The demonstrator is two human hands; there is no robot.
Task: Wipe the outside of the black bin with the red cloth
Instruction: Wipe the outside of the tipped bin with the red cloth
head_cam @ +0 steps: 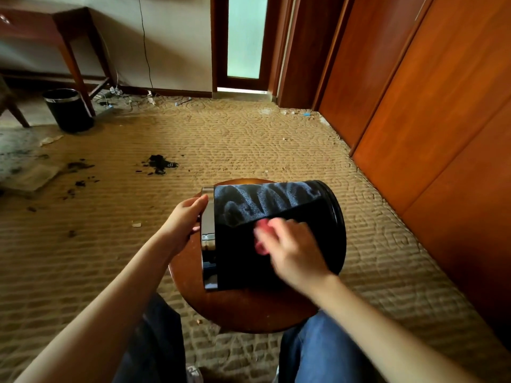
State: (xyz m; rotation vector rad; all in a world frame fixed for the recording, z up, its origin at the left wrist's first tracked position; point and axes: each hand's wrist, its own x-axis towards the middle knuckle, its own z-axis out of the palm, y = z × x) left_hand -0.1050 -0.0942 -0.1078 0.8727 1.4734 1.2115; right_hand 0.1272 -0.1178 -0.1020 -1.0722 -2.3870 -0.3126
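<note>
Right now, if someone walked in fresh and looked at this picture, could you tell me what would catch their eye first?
First, the black bin lying on its side on a round wooden stool, centre frame. The left hand grips its metal rim while the right hand presses a red cloth to its side. Dusty grey streaks show above the cloth, and a second bin stands far left.

Round wooden stool (243,308), black bin (235,261) sideways on it

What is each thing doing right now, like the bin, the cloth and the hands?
Black bin: lying on its side on the round stool.
Red cloth: bunched, pressed on the bin's side.
Right hand: shut on the cloth.
Left hand: holding the bin's metal rim.
Second bin: upright on the floor.
</note>
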